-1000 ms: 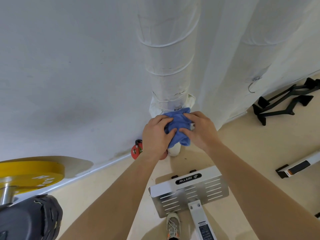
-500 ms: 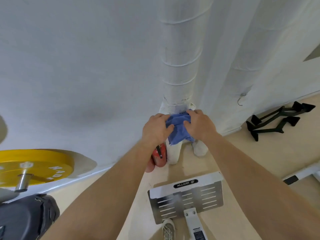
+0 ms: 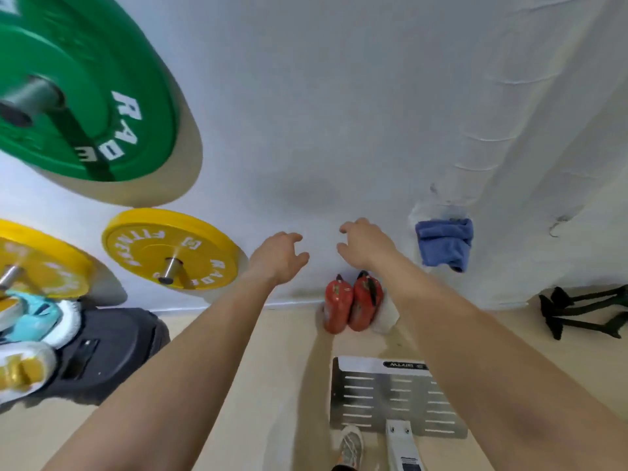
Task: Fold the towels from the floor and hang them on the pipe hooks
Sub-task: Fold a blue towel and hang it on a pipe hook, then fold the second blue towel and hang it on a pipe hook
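A folded blue towel [image 3: 445, 243] hangs on the white wrapped pipe [image 3: 475, 137] at the right, by its upper edge; the hook itself is hidden behind it. Another bare metal hook [image 3: 555, 229] shows on the pipe further right. My left hand [image 3: 280, 258] and my right hand [image 3: 365, 244] are held out in front of the white wall, to the left of the towel, fingers loosely curled and holding nothing. Neither hand touches the towel.
Two red fire extinguishers [image 3: 351, 305] stand at the wall's foot below my hands. A green weight plate [image 3: 78, 107] and yellow plates [image 3: 166, 248] hang at the left. A metal machine base [image 3: 394, 399], my shoe [image 3: 351, 447] and black bars [image 3: 581, 314] lie on the floor.
Both hands let go of the blue towel, which now hangs on the pipe, and they have moved left of it. The view has swung left, bringing the weight plates into sight.
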Demonstrator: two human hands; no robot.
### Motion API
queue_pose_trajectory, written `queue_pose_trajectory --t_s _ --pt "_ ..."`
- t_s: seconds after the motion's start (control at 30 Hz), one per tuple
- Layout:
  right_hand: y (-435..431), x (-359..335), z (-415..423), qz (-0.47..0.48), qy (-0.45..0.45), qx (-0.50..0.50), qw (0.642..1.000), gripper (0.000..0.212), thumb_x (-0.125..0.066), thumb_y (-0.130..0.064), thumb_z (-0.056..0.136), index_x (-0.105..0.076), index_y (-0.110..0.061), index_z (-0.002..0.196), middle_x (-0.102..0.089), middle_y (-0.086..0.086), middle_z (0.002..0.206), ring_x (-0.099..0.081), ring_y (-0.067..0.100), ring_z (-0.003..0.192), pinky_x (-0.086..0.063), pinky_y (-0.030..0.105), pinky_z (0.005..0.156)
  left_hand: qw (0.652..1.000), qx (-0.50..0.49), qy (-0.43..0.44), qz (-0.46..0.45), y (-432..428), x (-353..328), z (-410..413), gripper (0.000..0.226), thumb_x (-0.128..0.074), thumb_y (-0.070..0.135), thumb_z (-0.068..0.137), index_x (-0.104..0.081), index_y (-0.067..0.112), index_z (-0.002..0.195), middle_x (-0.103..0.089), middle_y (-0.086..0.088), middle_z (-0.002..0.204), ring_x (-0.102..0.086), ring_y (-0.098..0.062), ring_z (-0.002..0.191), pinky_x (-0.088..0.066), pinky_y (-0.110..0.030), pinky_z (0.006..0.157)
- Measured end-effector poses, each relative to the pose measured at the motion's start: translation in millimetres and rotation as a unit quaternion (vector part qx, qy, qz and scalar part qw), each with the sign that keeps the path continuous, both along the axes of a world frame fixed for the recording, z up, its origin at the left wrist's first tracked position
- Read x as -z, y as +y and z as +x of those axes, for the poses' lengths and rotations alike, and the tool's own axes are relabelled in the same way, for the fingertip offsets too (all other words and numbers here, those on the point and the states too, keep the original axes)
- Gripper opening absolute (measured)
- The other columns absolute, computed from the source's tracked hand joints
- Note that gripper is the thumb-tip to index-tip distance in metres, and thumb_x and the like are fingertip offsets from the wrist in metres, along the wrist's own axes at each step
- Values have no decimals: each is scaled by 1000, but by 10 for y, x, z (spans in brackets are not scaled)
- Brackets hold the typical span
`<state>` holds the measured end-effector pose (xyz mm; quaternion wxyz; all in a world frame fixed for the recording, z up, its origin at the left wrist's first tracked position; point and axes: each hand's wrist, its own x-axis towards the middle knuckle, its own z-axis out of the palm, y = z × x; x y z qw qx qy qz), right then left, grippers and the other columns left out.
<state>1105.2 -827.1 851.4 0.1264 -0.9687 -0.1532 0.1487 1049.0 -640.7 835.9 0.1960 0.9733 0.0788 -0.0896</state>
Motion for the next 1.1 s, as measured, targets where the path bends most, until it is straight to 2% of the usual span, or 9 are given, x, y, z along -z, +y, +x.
queue_pose_trajectory --t_s 0.2,0.3,0.4,0.53,0.73,0.83,0.97,1.03,1.1 --pt "1697 -66 -1019 -15 -4 -147 989 47 -46 -34 97 -45 -21 142 -41 10 144 -45 34 128 -44 44 99 989 -148 2 -19 1437 20 -1520 55 -59 37 94 -50 19 145 -51 -8 147 -50 -29 133 -44 -41 105" --pt "2540 -28 -1668 -34 0 -233 972 44 -50 -36 95 -52 -21 136 -46 13 139 -48 36 125 -45 44 99 978 -206 6 -26 2062 79 -2418 49 -58 36 94 -53 17 140 -56 -12 140 -54 -32 126 -48 -44 99" --pt "3327 48 -2393 -48 -9 -325 944 44 -52 -38 94 -53 -18 134 -48 15 136 -50 37 122 -46 42 97 960 -279 13 -27 2619 180 -3374 42 -56 37 90 -60 14 125 -62 -13 128 -58 -32 115 -49 -40 89" --pt "4240 173 -3492 -56 -5 -435 899 48 -50 -40 95 -49 -18 138 -47 16 136 -49 37 123 -44 43 101 917 -395 27 -46 3214 343 -4705 52 -56 39 88 -56 21 136 -60 -8 134 -57 -30 121 -50 -41 96" --pt "5220 435 -5056 -81 11 -591 802 47 -50 -37 95 -48 -17 138 -47 14 134 -46 38 125 -43 43 100 843 -532 47 -70 3695 742 -6352 56 -57 40 92 -50 16 142 -58 -13 137 -54 -32 125 -46 -40 101" --pt "5596 650 -5683 -90 21 -647 757 50 -50 -36 96 -45 -18 142 -45 14 140 -43 37 129 -42 46 104 805 -581 59 -99 3774 996 -6966 55 -56 38 92 -50 15 142 -57 -13 138 -54 -31 125 -46 -39 101" --pt "6107 1056 -6315 -99 43 -688 718 50 -51 -35 96 -45 -18 144 -45 14 140 -44 37 129 -42 45 104 753 -636 88 -142 3940 1343 -7650 48 -55 36 95 -52 14 138 -56 -9 135 -56 -30 120 -48 -41 97" --pt "6366 1342 -6567 -99 65 -697 708 49 -53 -34 95 -47 -20 142 -47 12 138 -46 35 128 -43 43 102 735 -654 97 -152 4064 1533 -7961 44 -56 32 97 -54 8 134 -58 -15 131 -57 -32 117 -48 -41 96" --pt "6641 1661 -6790 -115 89 -698 701 48 -54 -35 95 -47 -22 141 -47 10 137 -47 33 127 -44 42 101 711 -677 109 -158 4211 1734 -8236 45 -55 31 98 -51 8 137 -56 -15 133 -54 -32 121 -46 -40 98"
